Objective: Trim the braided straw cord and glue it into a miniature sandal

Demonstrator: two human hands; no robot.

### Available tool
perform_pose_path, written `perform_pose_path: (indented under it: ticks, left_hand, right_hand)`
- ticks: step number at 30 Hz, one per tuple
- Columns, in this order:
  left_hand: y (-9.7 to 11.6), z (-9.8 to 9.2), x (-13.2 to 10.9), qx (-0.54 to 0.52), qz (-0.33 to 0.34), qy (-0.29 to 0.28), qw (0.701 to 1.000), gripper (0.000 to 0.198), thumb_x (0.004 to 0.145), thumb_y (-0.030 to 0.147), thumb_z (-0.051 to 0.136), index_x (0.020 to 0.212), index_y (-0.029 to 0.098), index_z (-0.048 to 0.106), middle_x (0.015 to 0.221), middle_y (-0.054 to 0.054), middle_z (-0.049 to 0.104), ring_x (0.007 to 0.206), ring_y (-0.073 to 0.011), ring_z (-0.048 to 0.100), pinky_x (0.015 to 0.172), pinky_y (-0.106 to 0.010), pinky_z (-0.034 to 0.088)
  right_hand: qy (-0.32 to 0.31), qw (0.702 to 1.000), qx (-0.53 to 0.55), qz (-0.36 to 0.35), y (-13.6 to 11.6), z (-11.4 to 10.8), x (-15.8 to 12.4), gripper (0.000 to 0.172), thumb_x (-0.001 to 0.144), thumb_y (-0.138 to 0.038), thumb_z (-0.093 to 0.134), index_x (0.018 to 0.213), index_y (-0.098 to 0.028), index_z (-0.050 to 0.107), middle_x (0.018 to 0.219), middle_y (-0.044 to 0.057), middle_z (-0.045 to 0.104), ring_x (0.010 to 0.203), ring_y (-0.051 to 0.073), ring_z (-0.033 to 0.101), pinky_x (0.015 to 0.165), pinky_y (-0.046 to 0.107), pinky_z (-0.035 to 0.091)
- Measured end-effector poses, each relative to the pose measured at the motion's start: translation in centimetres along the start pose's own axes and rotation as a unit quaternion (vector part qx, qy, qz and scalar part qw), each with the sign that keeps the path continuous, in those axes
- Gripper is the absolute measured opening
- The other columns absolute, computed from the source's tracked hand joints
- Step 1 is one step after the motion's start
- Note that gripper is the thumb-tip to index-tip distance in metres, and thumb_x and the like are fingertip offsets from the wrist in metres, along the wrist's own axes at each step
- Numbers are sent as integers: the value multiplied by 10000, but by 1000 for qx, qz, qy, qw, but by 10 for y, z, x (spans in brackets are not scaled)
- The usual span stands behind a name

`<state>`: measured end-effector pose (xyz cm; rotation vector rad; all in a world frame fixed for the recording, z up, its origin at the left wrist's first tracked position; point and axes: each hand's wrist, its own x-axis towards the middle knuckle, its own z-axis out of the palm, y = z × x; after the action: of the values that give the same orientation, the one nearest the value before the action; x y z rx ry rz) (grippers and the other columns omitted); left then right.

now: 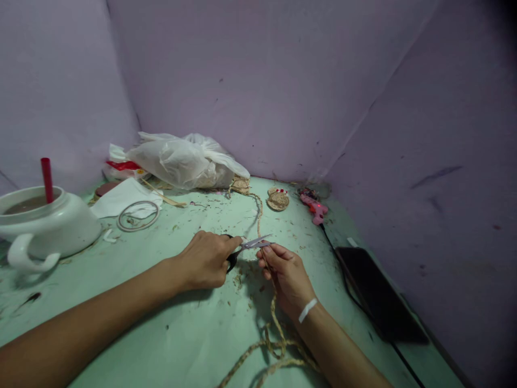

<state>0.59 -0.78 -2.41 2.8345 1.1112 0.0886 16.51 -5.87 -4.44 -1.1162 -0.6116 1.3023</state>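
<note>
My left hand (208,260) grips black-handled scissors (251,244), their blades parted and pointing right beside the cord. Between the thumb and fingers of my right hand (286,269) is pinched a braided straw-coloured cord (275,310). From there it runs up past the blades toward a small woven piece (241,185) at the back. Below the hand the cord lies in loose loops at the front of the table. Whether the blades touch the cord cannot be told.
A white teapot-shaped pot (76,221) with a red straw stands left, near a metal ring (138,216). A plastic bag (186,161), round woven piece (278,199) and pink glue gun (314,207) lie at the back. A black phone (377,291) and cable lie right.
</note>
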Motion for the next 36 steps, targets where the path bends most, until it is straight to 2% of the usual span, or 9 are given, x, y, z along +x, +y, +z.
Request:
perform_pose_path:
  ticks: [11,16,21,25,28,30,32,34,36]
  left_hand:
    - [-3,0,2,-7,17,-4,1000,284,638,90,436,875,229,506,724,-11,643,688,-200,599,541,-253,339]
    - [-10,-5,2,-103,6,45,994,291,660,98,410,873,234,555,677,11,620,631,-149,562,559,-227,356]
    - [-17,-1,8,-261,-88,138,951,236,687,183,443,876,177,583,677,7,590,606,-118,514,541,-208,373]
    - [-16,10,13,-365,-99,117,918,272,684,237,477,925,155,573,631,12,570,540,-101,489,497,-199,372]
    - [-16,10,13,-308,-117,103,939,247,682,235,461,891,181,583,617,10,574,537,-116,498,488,-212,366]
    - [-19,3,11,-198,-143,78,967,202,683,230,440,811,202,594,641,-11,595,574,-153,530,493,-240,366]
    - [-24,-5,8,-63,-168,17,984,181,679,222,428,744,203,595,686,-51,620,614,-207,564,486,-271,365]
    - [-28,-12,4,36,-179,-43,982,168,662,201,435,710,180,594,717,-101,632,637,-254,587,474,-291,367]
    - [-31,-15,1,73,-173,-73,980,155,643,177,451,695,159,596,734,-137,636,656,-280,600,477,-302,382]
  right_hand:
    - [14,1000,-9,-13,1,0,2,197,528,-275,738,587,-112,644,556,9,592,444,58,468,345,144,312]
    - [28,999,16,-3,-3,1,1,242,513,-258,756,685,-109,675,549,-1,585,445,55,475,349,135,328]
    - [18,998,48,32,-4,2,0,251,499,-223,772,705,-118,677,550,-7,590,444,63,497,370,149,388]
    - [8,996,62,63,-1,2,0,241,480,-202,780,678,-130,662,604,1,621,457,73,529,365,153,409]
    - [-4,996,46,76,2,3,-2,232,478,-203,779,650,-123,647,577,9,624,454,77,532,357,147,397]
    - [-4,996,32,83,3,3,-2,226,483,-203,774,641,-118,636,537,9,613,435,74,519,348,143,377]
    - [1,996,23,87,4,3,-3,219,491,-203,765,634,-117,624,517,6,603,418,69,504,340,140,358]
    - [7,996,14,87,5,2,-2,216,498,-209,759,630,-117,616,507,3,594,412,66,492,340,142,351]
    - [10,996,2,85,6,2,-2,219,502,-215,756,635,-116,613,508,3,593,417,67,488,348,145,352]
